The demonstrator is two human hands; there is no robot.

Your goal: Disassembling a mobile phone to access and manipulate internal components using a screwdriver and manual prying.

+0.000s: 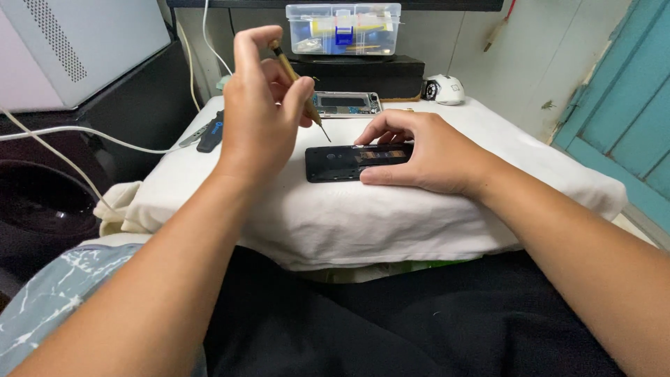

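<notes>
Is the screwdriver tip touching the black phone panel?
Apart. The head view shows the screwdriver held up in the left hand, its tip above the panel with white cloth visible between.

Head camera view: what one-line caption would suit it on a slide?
Left hand raises a slim brass-handled screwdriver while right hand steadies a flat black phone panel on a white cloth-covered cushion.

Both forearms are bare from the elbow to the wrist, with no sleeve, watch, band or ring showing on the left hand (258, 115) or the right hand (429, 153). The fingernails are short and unpainted. Black trousers (391, 321) cover the lap, and a grey fabric with thin white marble-like veins (52, 293) shows at the lower left edge beside the left arm.
</notes>
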